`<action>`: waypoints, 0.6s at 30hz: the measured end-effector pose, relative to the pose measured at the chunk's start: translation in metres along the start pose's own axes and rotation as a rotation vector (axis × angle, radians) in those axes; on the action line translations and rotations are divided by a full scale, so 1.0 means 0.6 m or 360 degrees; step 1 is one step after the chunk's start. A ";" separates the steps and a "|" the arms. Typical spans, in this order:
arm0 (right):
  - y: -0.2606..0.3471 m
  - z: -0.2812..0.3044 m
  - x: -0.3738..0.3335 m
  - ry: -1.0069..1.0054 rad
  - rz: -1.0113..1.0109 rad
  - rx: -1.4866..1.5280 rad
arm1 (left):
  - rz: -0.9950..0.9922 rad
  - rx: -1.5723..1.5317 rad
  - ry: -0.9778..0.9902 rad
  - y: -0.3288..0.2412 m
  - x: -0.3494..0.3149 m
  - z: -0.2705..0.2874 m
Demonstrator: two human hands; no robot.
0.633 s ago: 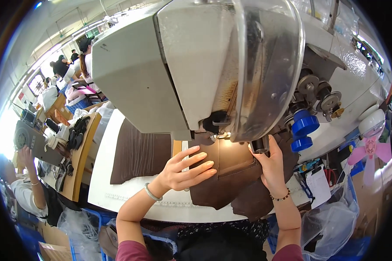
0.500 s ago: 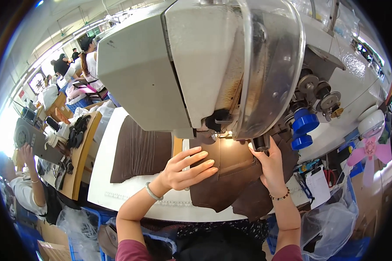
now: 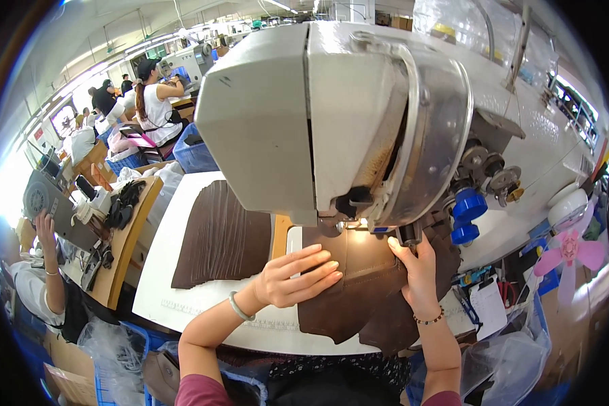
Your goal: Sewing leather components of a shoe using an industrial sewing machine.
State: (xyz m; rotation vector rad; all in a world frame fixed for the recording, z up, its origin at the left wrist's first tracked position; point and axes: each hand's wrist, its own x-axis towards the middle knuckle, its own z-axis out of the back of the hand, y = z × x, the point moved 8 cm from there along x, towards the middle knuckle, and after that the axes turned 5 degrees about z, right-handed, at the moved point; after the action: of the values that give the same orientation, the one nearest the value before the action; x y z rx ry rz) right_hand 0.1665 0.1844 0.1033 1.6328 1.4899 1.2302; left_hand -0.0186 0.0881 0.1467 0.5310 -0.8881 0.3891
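Observation:
A brown leather piece (image 3: 331, 312) with a line of stitching lies under the head of a pale grey sewing machine (image 3: 257, 128), lit by a lamp near the needle area. My left hand (image 3: 294, 276) rests on its left part, fingers stretched out and lying flat. At the right side, my right hand (image 3: 418, 281) grips the leather, thumb on top; its other fingers are partly hidden behind a dark cylindrical machine part (image 3: 409, 235). More brown leather (image 3: 446, 260) lies beneath and beyond that hand. The needle itself is hidden.
Left on the white table (image 3: 157, 287) lies a stack of brown leather pieces (image 3: 220, 237). Blue knobs (image 3: 468, 205) jut from the machine's right side. Scissors (image 3: 506, 291) and a pink fan (image 3: 568, 250) are at the right. A co-worker's hand (image 3: 45, 230) shows far left.
The view has tilted, so the machine head appears farther right and lower. Both hands keep nearly the same places on the leather, which has shifted only slightly, if at all.

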 end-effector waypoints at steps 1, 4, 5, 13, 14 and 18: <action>-0.001 0.006 0.000 -0.0012 0.0024 -0.0017 | -0.0014 -0.0016 0.0018 -0.003 0.002 -0.001; -0.008 0.022 -0.002 -0.0051 0.0110 -0.0098 | -0.0029 -0.0015 0.0052 -0.007 0.003 0.000; -0.008 0.021 -0.003 -0.0073 0.0111 -0.0062 | -0.0027 -0.0022 0.0058 -0.008 0.002 0.000; -0.021 0.037 -0.018 -0.0229 0.0074 0.0031 | -0.0020 -0.0028 0.0023 -0.006 0.000 0.006; -0.022 0.039 -0.019 -0.0241 0.0074 0.0049 | -0.0008 -0.0028 0.0025 -0.003 0.001 0.006; -0.025 0.037 -0.012 -0.0207 0.0040 0.0066 | -0.0024 -0.0024 0.0031 -0.002 0.002 0.005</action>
State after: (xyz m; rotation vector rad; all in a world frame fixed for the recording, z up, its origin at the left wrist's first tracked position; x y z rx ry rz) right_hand 0.1810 0.1838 0.0797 1.7294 1.4270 1.0910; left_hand -0.0191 0.0853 0.1489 0.5191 -0.8673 0.3730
